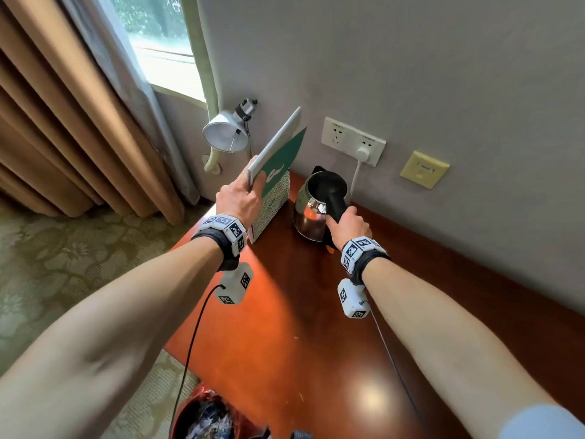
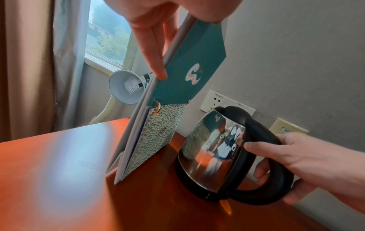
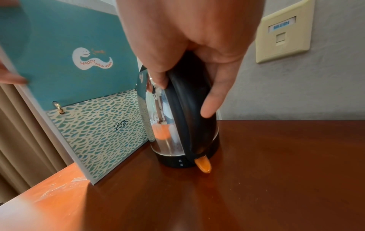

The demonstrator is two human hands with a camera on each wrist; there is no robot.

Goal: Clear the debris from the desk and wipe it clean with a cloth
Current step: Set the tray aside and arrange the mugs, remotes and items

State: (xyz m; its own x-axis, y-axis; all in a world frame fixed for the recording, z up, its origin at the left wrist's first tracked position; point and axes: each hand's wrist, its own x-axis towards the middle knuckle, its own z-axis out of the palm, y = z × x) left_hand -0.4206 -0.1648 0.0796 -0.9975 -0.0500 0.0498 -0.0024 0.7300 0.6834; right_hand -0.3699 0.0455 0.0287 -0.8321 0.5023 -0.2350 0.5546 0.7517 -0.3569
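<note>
A teal 2025 desk calendar [image 1: 278, 172] stands on its lower edge at the far left corner of the red-brown desk [image 1: 285, 312]. My left hand [image 1: 243, 191] pinches its top edge, fingers [image 2: 152, 46] on the grey back board. Just to its right stands a steel kettle [image 1: 311, 213] with a black handle [image 3: 187, 117] and an orange switch [image 3: 203, 165] at its foot. My right hand [image 1: 346, 224] is wrapped round that handle. The kettle's base touches the desk. A tiny pale crumb [image 1: 296, 337] lies mid-desk.
A silver lamp [image 1: 226, 131] hangs beyond the desk's far left corner. On the wall are a white socket [image 1: 353, 141] with a plug [image 1: 362, 153] and a yellow data port [image 1: 424, 169]. A red bin [image 1: 205, 416] of wrappers stands by the near edge. Curtains [image 1: 63, 122] hang left.
</note>
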